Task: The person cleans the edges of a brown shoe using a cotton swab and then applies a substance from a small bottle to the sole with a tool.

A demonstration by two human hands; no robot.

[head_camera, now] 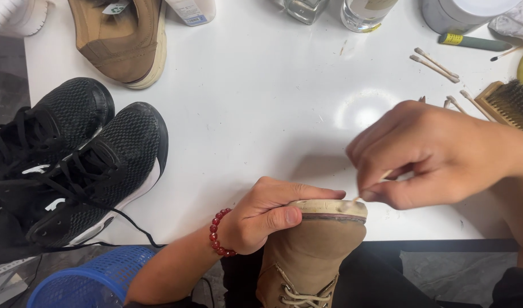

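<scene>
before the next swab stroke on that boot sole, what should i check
1. Tan boot held steady: ok, left hand grips the toe, thumb on the upper.
2. Cotton swab pinched firmly: ok, right hand has its fingers closed on the stick.
3. Swab tip on the sole edge: ok, it meets the rim near the toe.
4. Swab tip clean: cannot tell, too small and blurred.
5. Spare swabs within reach: ok, several lie on the white table by the brush.
</scene>
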